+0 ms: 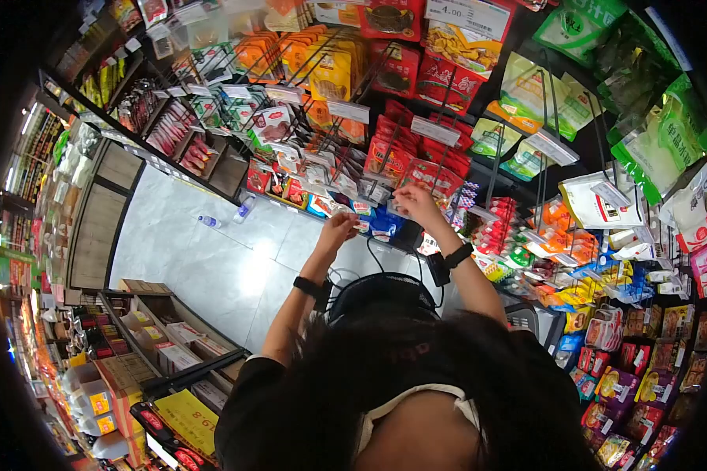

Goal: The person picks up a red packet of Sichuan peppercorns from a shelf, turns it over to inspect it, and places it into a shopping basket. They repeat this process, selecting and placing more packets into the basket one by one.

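Left grip [338, 229] and right grip [418, 206]: fingers curled toward thumbs on my feed (can't tell whether either pinches anything). Blue packets [382, 224] show between them; a pale label holder [375, 191] sits near, left of the right grip. I'd favour light fingertip pressure, sparing the red packets [436, 179] just beyond that grip.

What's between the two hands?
In the head view, blue packets show in the gap between the left hand and the right hand; depth and any contact are unclear.
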A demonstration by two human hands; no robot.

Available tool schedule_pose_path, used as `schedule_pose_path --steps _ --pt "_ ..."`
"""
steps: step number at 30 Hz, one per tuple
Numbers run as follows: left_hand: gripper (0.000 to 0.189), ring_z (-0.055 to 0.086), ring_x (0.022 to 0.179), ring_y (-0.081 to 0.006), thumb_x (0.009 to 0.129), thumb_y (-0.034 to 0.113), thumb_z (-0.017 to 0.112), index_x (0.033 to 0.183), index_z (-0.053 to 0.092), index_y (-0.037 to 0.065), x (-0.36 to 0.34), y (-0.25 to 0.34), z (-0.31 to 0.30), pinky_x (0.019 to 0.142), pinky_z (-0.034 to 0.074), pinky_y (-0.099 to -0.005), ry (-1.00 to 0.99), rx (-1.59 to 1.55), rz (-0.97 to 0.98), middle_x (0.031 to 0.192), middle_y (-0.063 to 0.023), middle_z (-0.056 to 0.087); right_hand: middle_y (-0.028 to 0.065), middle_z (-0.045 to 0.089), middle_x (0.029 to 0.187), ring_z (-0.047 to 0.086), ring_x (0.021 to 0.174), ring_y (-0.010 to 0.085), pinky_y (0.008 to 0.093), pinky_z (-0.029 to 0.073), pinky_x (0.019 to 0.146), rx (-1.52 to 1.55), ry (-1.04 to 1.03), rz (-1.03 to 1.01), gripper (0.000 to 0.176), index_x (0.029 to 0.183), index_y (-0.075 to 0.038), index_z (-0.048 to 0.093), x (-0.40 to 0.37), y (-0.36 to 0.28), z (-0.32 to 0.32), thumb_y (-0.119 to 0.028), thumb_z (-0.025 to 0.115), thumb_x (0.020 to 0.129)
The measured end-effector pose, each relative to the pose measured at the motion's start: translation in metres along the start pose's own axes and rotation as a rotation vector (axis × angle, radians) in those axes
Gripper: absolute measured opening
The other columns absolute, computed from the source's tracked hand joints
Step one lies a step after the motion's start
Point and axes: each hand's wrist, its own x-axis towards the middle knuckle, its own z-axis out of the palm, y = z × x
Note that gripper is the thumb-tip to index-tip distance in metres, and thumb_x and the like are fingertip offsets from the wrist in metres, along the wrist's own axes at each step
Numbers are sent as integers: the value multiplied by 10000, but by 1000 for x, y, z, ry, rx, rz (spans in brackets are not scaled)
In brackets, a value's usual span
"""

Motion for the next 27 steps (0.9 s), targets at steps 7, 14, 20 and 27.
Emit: schedule_pose_path --steps 7,14,20,27 --pt "129 571 753 -114 873 87 513 979 535 18 68 55 21 712 479 -242 -163 -37 132 868 -37 575 58 615 819 566 668 101 231 472 594 48 71 128 174 949 -5 570 36 -2 -27 -159 541 872" --pt "156 570 770 -119 867 44 495 1011 525 -9 178 93 0 683 457 -242 -173 91 289 889 -56 595 46 614 806 562 616 88 227 480 551 -229 254 -29 162 946 -25 565 115 15 -43 -164 567 862" --pt "347 543 933 -193 836 76 547 1164 455 9 237 115 0 775 454 -308 -208 135 634 1033 -114 557 65 614 778 588 646 114 246 474 560 -250 425 -93 187 963 1 558 171 -1 -23 -129 563 829" --pt "461 428 1171 -311 848 46 456 1290 337 -15 344 118 8 952 346 -333 -103 308 499 1247 -228 435 195 579 1004 609 788 256 332 481 699 -408 753 -212 408 1151 41 428 215 -4 -19 -91 566 790"
